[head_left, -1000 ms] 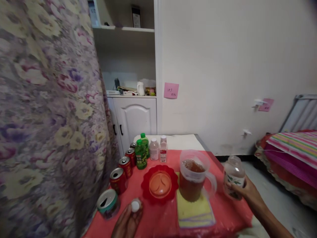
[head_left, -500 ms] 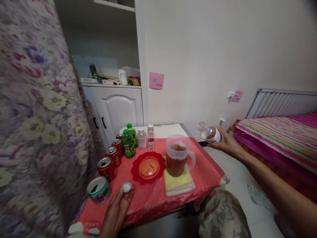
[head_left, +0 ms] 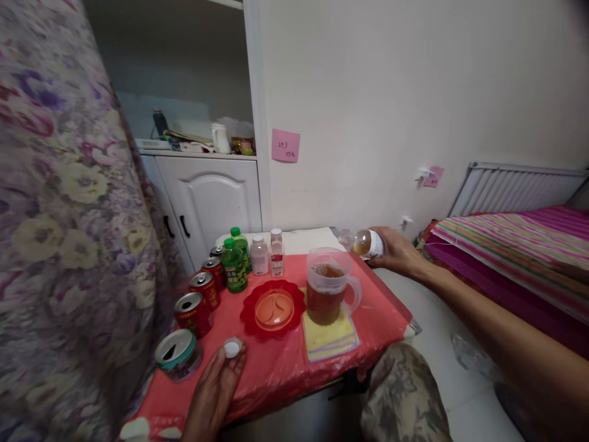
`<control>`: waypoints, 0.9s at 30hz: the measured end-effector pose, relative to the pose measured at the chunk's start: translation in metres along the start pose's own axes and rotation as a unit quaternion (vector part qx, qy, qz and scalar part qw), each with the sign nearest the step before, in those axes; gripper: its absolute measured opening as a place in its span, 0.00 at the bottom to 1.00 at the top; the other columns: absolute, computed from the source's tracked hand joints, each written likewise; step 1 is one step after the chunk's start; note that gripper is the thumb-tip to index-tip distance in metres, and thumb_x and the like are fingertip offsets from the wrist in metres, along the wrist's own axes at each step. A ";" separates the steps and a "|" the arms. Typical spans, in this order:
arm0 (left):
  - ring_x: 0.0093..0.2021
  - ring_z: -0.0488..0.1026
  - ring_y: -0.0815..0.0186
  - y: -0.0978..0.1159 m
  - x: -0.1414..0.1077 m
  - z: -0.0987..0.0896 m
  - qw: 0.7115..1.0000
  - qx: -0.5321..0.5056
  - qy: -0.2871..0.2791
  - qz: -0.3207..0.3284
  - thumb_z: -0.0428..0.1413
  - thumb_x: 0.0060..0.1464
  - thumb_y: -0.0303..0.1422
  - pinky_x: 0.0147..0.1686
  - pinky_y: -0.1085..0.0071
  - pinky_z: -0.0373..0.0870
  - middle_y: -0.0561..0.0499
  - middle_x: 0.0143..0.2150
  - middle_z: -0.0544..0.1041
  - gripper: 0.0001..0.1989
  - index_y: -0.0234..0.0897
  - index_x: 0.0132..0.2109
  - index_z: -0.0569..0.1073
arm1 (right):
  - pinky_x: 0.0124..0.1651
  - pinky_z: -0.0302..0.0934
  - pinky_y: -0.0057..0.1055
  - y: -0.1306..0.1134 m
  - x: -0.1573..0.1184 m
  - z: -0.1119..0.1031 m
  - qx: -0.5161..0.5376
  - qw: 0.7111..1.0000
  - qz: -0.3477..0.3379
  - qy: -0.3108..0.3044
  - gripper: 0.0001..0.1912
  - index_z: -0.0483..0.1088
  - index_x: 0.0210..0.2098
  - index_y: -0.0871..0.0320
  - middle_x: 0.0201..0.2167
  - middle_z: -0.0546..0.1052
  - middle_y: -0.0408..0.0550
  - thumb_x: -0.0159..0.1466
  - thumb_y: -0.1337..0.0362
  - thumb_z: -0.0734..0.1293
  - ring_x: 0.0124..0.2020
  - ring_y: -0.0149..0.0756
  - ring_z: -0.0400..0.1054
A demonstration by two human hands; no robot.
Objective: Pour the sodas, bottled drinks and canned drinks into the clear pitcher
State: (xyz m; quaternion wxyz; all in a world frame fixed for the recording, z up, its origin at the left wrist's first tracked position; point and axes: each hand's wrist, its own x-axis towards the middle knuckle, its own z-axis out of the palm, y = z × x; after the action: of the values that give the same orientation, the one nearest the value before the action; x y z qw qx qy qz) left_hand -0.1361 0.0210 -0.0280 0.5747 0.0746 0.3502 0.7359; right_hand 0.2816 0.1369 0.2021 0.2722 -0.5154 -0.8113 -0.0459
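My left hand [head_left: 219,379] holds a small white cap [head_left: 232,348] between its fingertips, over the near left part of the table. My right hand [head_left: 393,248] is wrapped round a clear bottle [head_left: 368,243] with a pale label. That bottle is tilted, its neck pointing left, just above and to the right of a clear pitcher [head_left: 326,294] of brown liquid. The pitcher stands on a folded yellow cloth [head_left: 329,341]. Left of it is a red scalloped plate [head_left: 251,313] bearing an orange round dish [head_left: 275,309].
Several cans line the table's left side, the nearest a teal-rimmed can [head_left: 177,355]. Behind the plate stand green-capped bottles [head_left: 235,270] and two clear bottles [head_left: 260,255]. A floral curtain [head_left: 69,215] hangs at left; a bed [head_left: 506,245] is at right.
My right hand has moved left with the bottle, bringing its neck closer to the pitcher and tilting it flatter. My left hand still holds the cap. The view has shifted slightly.
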 end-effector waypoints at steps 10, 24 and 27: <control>0.35 0.83 0.61 -0.003 0.004 -0.007 1.000 -0.007 -0.006 -0.003 0.50 0.60 0.20 0.37 0.65 0.84 0.42 0.36 0.85 0.13 0.31 0.40 0.79 | 0.47 0.62 0.41 -0.002 0.001 0.005 -0.102 0.995 -0.016 -0.014 0.29 0.67 0.56 0.57 0.48 0.77 0.58 0.57 0.57 0.72 0.47 0.52 0.71; 0.35 0.83 0.60 -0.005 0.008 -0.011 1.000 -0.015 -0.007 -0.001 0.51 0.59 0.20 0.36 0.64 0.84 0.42 0.36 0.85 0.12 0.31 0.40 0.79 | 0.47 0.58 0.40 0.006 0.001 0.013 -0.174 0.983 -0.050 -0.015 0.27 0.66 0.57 0.58 0.48 0.77 0.59 0.61 0.55 0.68 0.48 0.51 0.70; 0.35 0.83 0.61 -0.005 0.007 -0.010 1.000 -0.017 -0.009 0.000 0.51 0.59 0.20 0.36 0.65 0.84 0.43 0.36 0.85 0.12 0.31 0.40 0.79 | 0.48 0.58 0.41 0.005 0.001 0.012 -0.180 0.982 -0.057 -0.015 0.26 0.66 0.58 0.59 0.47 0.77 0.58 0.61 0.58 0.68 0.48 0.52 0.70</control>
State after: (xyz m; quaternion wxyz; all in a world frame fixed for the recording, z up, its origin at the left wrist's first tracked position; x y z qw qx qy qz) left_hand -0.1401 0.0237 -0.0406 0.5794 0.0716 0.3327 0.7406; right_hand 0.2809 0.1440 0.1917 0.1591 -0.5095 -0.8219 -0.1991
